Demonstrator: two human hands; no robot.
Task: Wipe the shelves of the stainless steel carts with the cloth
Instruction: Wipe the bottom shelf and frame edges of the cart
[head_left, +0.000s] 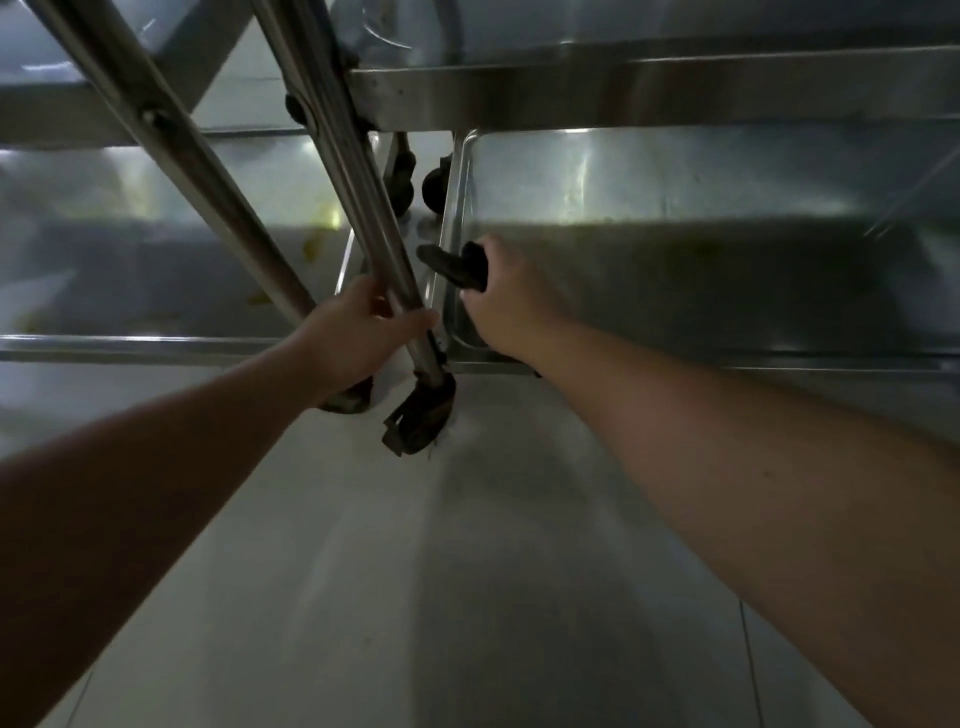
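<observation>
Two stainless steel carts stand side by side, seen from low down. My right hand grips a dark cloth at the near left corner of the right cart's bottom shelf. The cloth sticks out past the shelf's left rim. My left hand holds the right cart's steel leg just above its black caster. The left cart's bottom shelf carries yellowish stains.
The right cart's upper shelf overhangs the bottom shelf. A second slanted leg crosses at the left. Two more casters show in the gap between the carts. Pale floor tiles fill the foreground.
</observation>
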